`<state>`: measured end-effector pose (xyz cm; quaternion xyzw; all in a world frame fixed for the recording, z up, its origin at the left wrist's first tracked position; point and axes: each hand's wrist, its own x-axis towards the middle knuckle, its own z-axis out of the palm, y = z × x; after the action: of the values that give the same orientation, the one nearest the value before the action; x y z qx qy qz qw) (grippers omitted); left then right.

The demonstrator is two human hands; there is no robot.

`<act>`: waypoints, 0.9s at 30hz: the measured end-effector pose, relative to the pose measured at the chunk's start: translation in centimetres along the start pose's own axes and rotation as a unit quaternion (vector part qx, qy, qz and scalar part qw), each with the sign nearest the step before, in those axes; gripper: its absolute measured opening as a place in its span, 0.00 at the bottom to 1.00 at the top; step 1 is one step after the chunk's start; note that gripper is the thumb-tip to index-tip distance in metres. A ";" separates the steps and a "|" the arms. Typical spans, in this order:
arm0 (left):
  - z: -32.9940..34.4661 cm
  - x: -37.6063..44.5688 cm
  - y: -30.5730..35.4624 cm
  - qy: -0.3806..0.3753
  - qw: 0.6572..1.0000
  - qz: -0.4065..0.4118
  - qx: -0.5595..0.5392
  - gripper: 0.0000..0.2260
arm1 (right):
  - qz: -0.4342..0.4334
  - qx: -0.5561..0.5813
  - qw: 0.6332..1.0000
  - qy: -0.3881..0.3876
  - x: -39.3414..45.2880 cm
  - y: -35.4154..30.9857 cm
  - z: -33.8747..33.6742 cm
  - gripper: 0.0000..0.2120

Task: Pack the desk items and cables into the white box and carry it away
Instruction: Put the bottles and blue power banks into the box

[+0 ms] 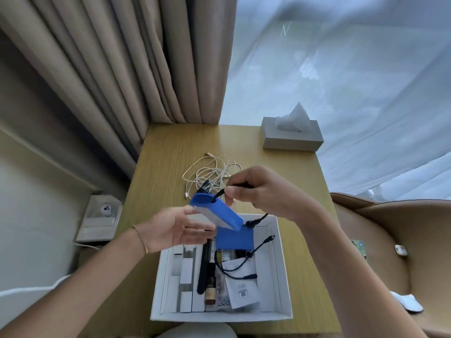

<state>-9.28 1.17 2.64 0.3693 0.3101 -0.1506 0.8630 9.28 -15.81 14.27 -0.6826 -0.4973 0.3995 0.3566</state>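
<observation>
Two hands work above the near half of the desk (156, 167). The left hand (181, 228) has its fingers nearly straight and spread under a blue battery pack (217, 211), carrying one end of it; how the thumb lies is hidden behind the pack. The right hand (258, 191) pinches a black lead (220, 192) between thumb and forefinger, just where the lead leaves the top of that pack.

One white box (280, 276) stands open at the near edge of the desk, its front wall close to that edge. Inside it lies a second blue pack (234, 239), flat against the far wall and partly covered by the held one. Two black plug ends show in the box, one at the far right corner and one lower down. Also inside are several white cartons (185, 272) along the left side, one black comb-like strip (203, 269), one small brown bottle (210, 289) and one white paper packet (242, 286); their print is too blurred to read.

One tangle of white cables (210, 172) lies at the middle of the desk, beyond the hands; how many cables it holds cannot be counted. One grey tissue box (291, 135) sits at the far right corner.
</observation>
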 end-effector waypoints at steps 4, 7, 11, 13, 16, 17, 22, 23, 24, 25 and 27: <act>-0.8 -0.4 -2.4 -0.027 0.996 -0.088 0.003 0.25 | -0.015 -0.057 0.995 -0.081 -0.5 0.2 1.5 0.11; 0.2 0.0 -3.7 -0.036 0.996 -0.082 0.020 0.20 | -0.015 -0.079 0.986 -0.143 -1.0 0.8 2.6 0.09; 0.6 0.9 -5.5 -0.009 0.995 -0.076 0.062 0.14 | 0.059 -0.111 0.968 -0.219 -2.1 1.9 3.7 0.08; 0.5 1.4 -6.5 0.018 0.994 -0.069 0.088 0.17 | 0.123 -0.147 0.952 -0.237 -2.8 2.7 4.0 0.06; 1.0 1.9 -8.0 0.088 0.979 -0.055 0.175 0.15 | 0.173 -0.268 0.913 -0.255 -3.5 3.5 5.0 0.06; 1.4 2.1 -8.5 0.108 0.973 -0.053 0.198 0.14 | 0.169 -0.321 0.898 -0.248 -3.6 3.8 5.5 0.06; 2.6 3.2 -10.7 0.135 0.956 -0.054 0.255 0.13 | -0.009 -0.505 0.857 -0.099 -4.5 4.6 7.7 0.02; 2.7 3.3 -11.2 0.134 0.958 -0.053 0.249 0.13 | -0.041 -0.521 0.849 -0.081 -4.6 4.8 8.2 0.02; 2.8 3.4 -11.6 0.135 0.960 -0.050 0.241 0.13 | -0.061 -0.526 0.845 -0.075 -4.7 5.0 8.5 0.03; 2.9 3.4 -11.9 0.138 0.961 -0.044 0.234 0.14 | -0.063 -0.526 0.845 -0.080 -4.8 5.3 8.8 0.06; 3.1 3.7 -12.4 0.149 0.962 -0.027 0.225 0.15 | -0.026 -0.516 0.852 -0.088 -5.2 6.5 8.9 0.15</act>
<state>-11.23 -9.63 -4.83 0.5638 0.4032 -0.1833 0.6971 2.86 -21.65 5.73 -0.7171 -0.6790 0.1345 -0.0815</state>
